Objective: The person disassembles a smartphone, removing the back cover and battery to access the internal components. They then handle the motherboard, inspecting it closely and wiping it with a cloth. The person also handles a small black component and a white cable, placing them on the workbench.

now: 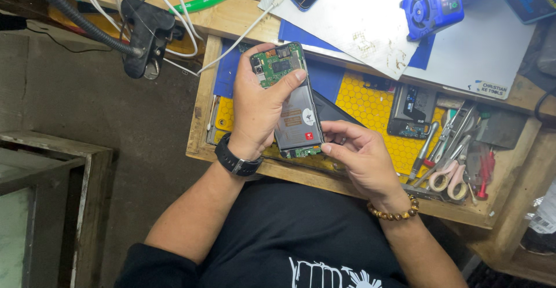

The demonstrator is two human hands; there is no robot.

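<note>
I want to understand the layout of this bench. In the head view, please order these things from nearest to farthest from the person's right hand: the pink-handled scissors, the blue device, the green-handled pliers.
From the right hand:
1. Pink-handled scissors, just to its right, in the tool tray.
2. Blue device, up at the bench's back.
3. Green-handled pliers, far upper left.

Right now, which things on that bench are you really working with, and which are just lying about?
In hand:
opened phone, held by the left hand
right hand, fingers at the phone's lower edge

Lying about:
scissors
tweezers
green cutters
blue device
second phone part
yellow mat
</note>
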